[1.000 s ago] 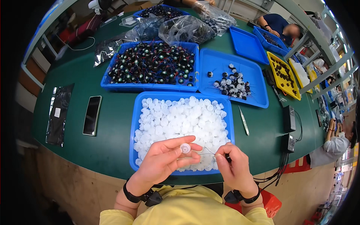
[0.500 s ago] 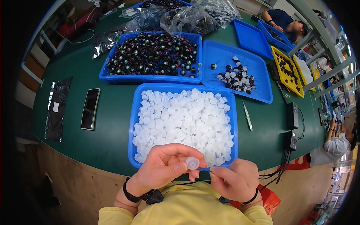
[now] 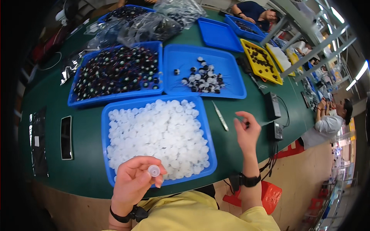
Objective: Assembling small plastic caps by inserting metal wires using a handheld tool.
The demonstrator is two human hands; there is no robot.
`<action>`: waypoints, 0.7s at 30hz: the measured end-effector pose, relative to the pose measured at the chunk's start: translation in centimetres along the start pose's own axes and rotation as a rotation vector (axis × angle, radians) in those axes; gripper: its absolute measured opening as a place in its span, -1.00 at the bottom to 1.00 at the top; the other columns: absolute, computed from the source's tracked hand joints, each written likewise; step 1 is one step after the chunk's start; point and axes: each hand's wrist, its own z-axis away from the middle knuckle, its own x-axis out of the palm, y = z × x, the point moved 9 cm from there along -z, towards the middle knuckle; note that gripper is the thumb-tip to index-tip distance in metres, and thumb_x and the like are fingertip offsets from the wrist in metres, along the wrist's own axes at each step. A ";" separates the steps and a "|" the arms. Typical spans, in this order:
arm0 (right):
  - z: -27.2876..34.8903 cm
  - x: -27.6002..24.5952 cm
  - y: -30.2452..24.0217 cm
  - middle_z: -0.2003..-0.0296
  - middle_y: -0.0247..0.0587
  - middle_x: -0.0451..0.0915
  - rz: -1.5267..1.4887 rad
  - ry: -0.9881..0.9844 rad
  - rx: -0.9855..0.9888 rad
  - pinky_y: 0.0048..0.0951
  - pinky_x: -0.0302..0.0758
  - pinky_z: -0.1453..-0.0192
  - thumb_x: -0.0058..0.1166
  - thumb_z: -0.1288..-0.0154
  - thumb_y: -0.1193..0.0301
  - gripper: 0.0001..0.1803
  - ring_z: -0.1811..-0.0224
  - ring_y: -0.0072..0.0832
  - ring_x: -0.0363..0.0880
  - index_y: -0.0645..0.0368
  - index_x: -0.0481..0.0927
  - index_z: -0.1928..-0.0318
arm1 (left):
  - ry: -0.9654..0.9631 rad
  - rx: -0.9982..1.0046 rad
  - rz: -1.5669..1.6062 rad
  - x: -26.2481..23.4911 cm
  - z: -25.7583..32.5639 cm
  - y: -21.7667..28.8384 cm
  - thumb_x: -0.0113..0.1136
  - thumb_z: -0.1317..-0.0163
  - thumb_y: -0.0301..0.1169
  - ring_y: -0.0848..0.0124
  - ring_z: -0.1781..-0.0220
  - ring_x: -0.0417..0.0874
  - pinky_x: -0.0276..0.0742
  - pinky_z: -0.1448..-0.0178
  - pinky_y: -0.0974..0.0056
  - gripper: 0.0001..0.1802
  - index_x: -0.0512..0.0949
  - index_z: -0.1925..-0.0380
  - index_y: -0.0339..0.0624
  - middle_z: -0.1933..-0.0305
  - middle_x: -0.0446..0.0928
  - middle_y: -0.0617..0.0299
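Note:
My left hand is closed in a pinch on a translucent white plastic cap, held over the near edge of the blue tray full of similar white caps. Off to the right, above the green table, my right hand is raised with its fingers curled. A small dark part shows between those fingers, too small to make out. Pointed metal tweezers lie on the table between the tray and my right hand.
A blue bin of dark wired round parts stands behind the caps. Beside it, a blue tray holds black-and-white assembled pieces. A phone lies left; black boxes with cables stand right. Co-workers sit at far right and back.
My right hand has moved away from the left hand, up and to the right. My left hand still holds the cap. The whole view has shifted, with the trays now further left.

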 end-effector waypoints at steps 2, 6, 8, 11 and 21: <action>-1.2 1.4 3.5 0.70 -0.29 0.32 0.192 -0.066 0.038 -0.52 0.33 0.52 0.16 -0.03 0.47 -0.79 0.66 -0.56 0.31 0.28 0.55 0.29 | -0.003 -0.005 -0.010 0.0 -0.6 -0.3 0.01 -0.22 -0.51 0.35 0.31 0.54 0.50 0.22 0.33 -0.70 0.38 0.07 -0.47 0.18 0.50 -0.10; -1.8 4.8 5.8 0.57 -0.06 0.49 0.464 -0.240 -0.067 -0.27 0.42 0.41 0.18 -0.06 0.32 -0.72 0.54 -0.19 0.48 0.31 0.46 0.42 | -0.015 -0.029 -0.002 -0.3 -1.0 -0.7 0.01 -0.23 -0.49 0.35 0.31 0.54 0.50 0.21 0.32 -0.71 0.38 0.08 -0.45 0.20 0.51 -0.09; -1.9 5.3 5.7 0.53 -0.03 0.52 0.496 -0.273 -0.089 -0.24 0.42 0.39 0.17 -0.07 0.31 -0.70 0.51 -0.14 0.50 0.31 0.42 0.45 | -0.018 -0.028 0.000 -0.3 -1.1 -0.5 0.00 -0.24 -0.49 0.35 0.31 0.55 0.49 0.21 0.31 -0.71 0.38 0.08 -0.43 0.20 0.51 -0.09; -1.1 5.8 5.6 0.54 -0.04 0.51 0.405 -0.318 -0.058 -0.27 0.41 0.40 0.15 -0.11 0.33 -0.72 0.52 -0.16 0.50 0.29 0.39 0.43 | 0.002 -0.035 -0.016 -0.3 -0.7 -0.3 -0.02 -0.25 -0.48 0.35 0.32 0.55 0.49 0.21 0.31 -0.72 0.37 0.07 -0.42 0.20 0.51 -0.07; 7.2 2.5 -14.7 0.69 -0.31 0.47 -0.242 -0.605 -0.502 -0.57 0.31 0.65 0.29 0.14 0.52 -0.78 0.72 -0.50 0.40 0.20 0.52 0.43 | -0.144 -0.060 0.181 1.8 -0.7 0.0 0.03 -0.26 -0.36 0.42 0.33 0.49 0.42 0.27 0.35 -0.66 0.35 0.05 -0.39 0.26 0.49 0.05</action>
